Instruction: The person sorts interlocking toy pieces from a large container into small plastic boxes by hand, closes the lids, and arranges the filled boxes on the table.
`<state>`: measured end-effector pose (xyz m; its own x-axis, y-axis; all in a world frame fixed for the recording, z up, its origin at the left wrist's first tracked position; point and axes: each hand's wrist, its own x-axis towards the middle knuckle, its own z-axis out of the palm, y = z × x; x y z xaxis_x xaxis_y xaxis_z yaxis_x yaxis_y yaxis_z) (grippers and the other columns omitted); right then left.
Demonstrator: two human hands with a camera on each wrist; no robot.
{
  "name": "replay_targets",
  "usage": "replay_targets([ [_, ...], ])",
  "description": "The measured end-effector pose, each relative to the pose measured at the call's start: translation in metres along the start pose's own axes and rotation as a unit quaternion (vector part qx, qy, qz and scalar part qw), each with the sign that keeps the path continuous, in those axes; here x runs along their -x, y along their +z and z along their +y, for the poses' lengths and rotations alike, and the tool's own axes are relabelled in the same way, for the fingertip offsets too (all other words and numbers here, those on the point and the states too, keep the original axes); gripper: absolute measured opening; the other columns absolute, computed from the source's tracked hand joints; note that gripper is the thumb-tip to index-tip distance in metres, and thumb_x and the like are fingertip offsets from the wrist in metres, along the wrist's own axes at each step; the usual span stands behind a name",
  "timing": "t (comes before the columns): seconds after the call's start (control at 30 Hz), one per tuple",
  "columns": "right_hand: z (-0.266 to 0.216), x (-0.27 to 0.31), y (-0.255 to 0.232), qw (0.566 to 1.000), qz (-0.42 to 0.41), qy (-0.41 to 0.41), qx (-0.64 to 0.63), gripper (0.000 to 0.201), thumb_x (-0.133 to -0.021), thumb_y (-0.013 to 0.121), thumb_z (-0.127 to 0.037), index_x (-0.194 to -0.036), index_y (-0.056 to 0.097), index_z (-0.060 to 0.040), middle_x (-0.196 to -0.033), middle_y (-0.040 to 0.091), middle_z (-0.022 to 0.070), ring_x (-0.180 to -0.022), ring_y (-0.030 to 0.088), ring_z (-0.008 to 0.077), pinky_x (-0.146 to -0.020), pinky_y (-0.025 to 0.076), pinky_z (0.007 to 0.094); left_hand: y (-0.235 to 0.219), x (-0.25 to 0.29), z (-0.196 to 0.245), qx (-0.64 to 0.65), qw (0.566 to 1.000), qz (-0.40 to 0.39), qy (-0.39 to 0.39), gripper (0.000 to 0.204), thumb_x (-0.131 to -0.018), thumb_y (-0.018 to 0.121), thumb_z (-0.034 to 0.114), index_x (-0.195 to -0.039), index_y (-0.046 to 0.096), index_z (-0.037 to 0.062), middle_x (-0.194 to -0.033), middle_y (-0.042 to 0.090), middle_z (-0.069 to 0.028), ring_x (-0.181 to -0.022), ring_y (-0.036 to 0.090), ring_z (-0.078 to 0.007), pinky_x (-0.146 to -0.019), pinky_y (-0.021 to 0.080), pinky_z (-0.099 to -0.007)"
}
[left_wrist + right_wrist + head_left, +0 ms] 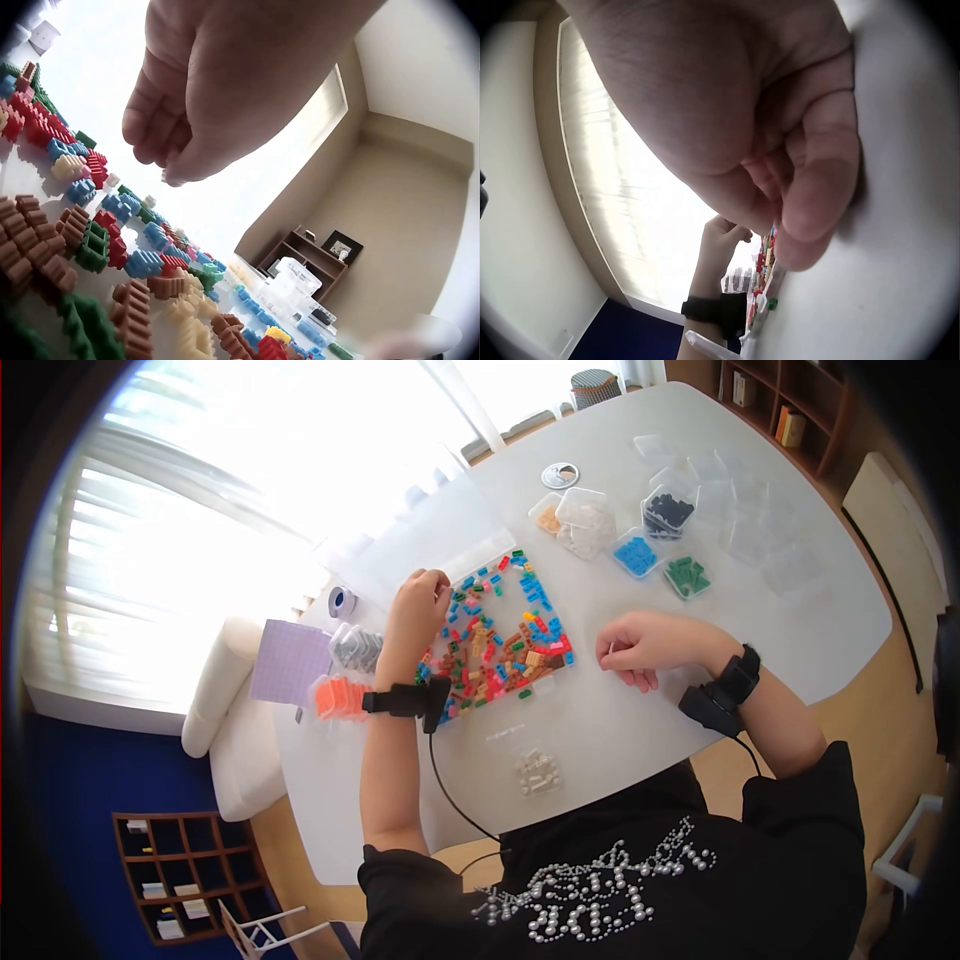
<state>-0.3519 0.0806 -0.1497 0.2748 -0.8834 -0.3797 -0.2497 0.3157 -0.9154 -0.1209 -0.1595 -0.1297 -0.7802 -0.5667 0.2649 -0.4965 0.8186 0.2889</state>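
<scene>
My left hand (420, 610) is above the left side of a shallow tray (508, 606) covered in mixed toy bricks. In the left wrist view, the curled fingers of that hand (217, 97) pinch a small white piece (164, 175), mostly hidden by the fingertips. Below are brown bricks (133, 319), blue ones (142, 264) and green ones (92, 247). Right of the tray, my right hand (650, 647) rests on the table with loosely curled fingers; no held thing shows in the right wrist view of this hand (780, 142).
A clear box of white pieces (540, 772) lies near the front edge. Boxes of blue (635, 555), green (687, 577) and black pieces (668, 512) stand at the back right. Orange pieces (340, 698), grey pieces (356, 648) and a tape roll (341, 601) are at the left.
</scene>
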Motion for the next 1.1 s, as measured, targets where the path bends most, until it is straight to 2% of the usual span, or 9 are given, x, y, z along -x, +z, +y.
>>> replay_targets([
  [0.1,0.000,0.000,0.000,1.000,-0.001,-0.002,0.000,0.015,-0.094,0.052,-0.012,-0.093,0.060,0.0012,-0.066,0.061,0.0052,-0.056,0.062,0.0124,-0.049,0.050,0.0254,0.002,-0.005,-0.002,0.011,0.999,-0.010,-0.032,0.014,-0.083,0.061,0.008,-0.090,0.065,-0.0040,-0.086,0.064,-0.0181,-0.074,0.063,-0.0300,-0.071,0.050,-0.0363],
  [0.2,0.001,0.000,0.000,1.000,0.000,-0.006,0.000,0.016,-0.094,0.051,-0.012,-0.093,0.060,0.0013,-0.066,0.061,0.0052,-0.056,0.062,0.0124,-0.049,0.050,0.0254,0.009,-0.007,-0.010,-0.016,1.000,-0.019,0.009,0.015,-0.084,0.062,0.009,-0.092,0.065,-0.0045,-0.087,0.064,-0.0193,-0.075,0.064,-0.0301,-0.070,0.050,-0.0369],
  [0.27,0.001,0.000,0.000,1.000,0.001,-0.007,0.000,0.016,-0.094,0.051,-0.012,-0.093,0.060,0.0015,-0.066,0.061,0.0052,-0.056,0.062,0.0124,-0.049,0.050,0.0254,0.010,-0.007,-0.007,0.000,0.999,-0.036,-0.017,0.016,-0.085,0.057,0.009,-0.092,0.066,-0.0027,-0.090,0.064,-0.0212,-0.086,0.062,-0.0379,-0.078,0.049,-0.0412],
  [0.6,0.000,-0.001,-0.001,1.000,-0.006,-0.005,-0.001,0.016,-0.093,0.050,-0.012,-0.094,0.059,0.0015,-0.067,0.061,0.0050,-0.056,0.062,0.0127,-0.050,0.051,0.0258,0.007,-0.005,-0.006,0.014,0.999,-0.049,0.006,0.017,-0.084,0.058,0.006,-0.095,0.067,-0.0013,-0.091,0.064,-0.0200,-0.085,0.062,-0.0376,-0.077,0.050,-0.0413],
  [0.7,0.001,-0.001,-0.001,1.000,-0.007,-0.005,-0.001,0.016,-0.093,0.050,-0.012,-0.094,0.059,0.0014,-0.067,0.061,0.0049,-0.056,0.062,0.0127,-0.050,0.051,0.0259,0.010,-0.008,-0.006,0.037,0.998,-0.002,0.047,0.018,-0.081,0.062,0.005,-0.097,0.067,-0.0016,-0.086,0.063,-0.0176,-0.075,0.062,-0.0315,-0.069,0.049,-0.0364],
  [0.77,0.001,-0.001,-0.001,1.000,-0.008,-0.004,0.005,0.016,-0.093,0.051,-0.012,-0.094,0.059,0.0013,-0.067,0.061,0.0048,-0.056,0.062,0.0127,-0.050,0.051,0.0259,0.008,-0.011,-0.001,-0.004,0.999,-0.048,0.024,0.016,-0.083,0.058,0.008,-0.092,0.067,-0.0014,-0.089,0.063,-0.0208,-0.084,0.061,-0.0391,-0.077,0.049,-0.0426],
  [0.87,0.000,0.000,-0.002,1.000,-0.005,-0.006,-0.006,0.016,-0.094,0.051,-0.012,-0.094,0.059,0.0011,-0.067,0.061,0.0049,-0.056,0.062,0.0128,-0.050,0.051,0.0259,0.010,-0.013,-0.003,-0.027,0.997,-0.068,0.022,0.014,-0.083,0.058,0.008,-0.089,0.066,-0.0015,-0.087,0.063,-0.0210,-0.084,0.061,-0.0398,-0.076,0.049,-0.0433],
  [1.0,0.003,-0.001,-0.001,1.000,-0.005,-0.008,-0.009,0.015,-0.094,0.051,-0.012,-0.094,0.059,0.0010,-0.067,0.061,0.0048,-0.056,0.062,0.0130,-0.050,0.051,0.0260,0.013,-0.011,-0.005,-0.045,0.997,-0.062,0.015,0.013,-0.082,0.058,0.008,-0.088,0.065,-0.0017,-0.087,0.063,-0.0209,-0.084,0.060,-0.0400,-0.077,0.049,-0.0437],
  [1.1,0.002,-0.002,-0.001,1.000,-0.008,-0.011,-0.006,0.015,-0.094,0.051,-0.012,-0.095,0.059,0.0008,-0.067,0.061,0.0046,-0.056,0.062,0.0129,-0.050,0.051,0.0261,-0.002,-0.006,-0.001,-0.061,0.997,-0.023,0.051,0.014,-0.080,0.063,0.006,-0.090,0.065,-0.0029,-0.085,0.064,-0.0180,-0.076,0.063,-0.0326,-0.070,0.050,-0.0366],
])
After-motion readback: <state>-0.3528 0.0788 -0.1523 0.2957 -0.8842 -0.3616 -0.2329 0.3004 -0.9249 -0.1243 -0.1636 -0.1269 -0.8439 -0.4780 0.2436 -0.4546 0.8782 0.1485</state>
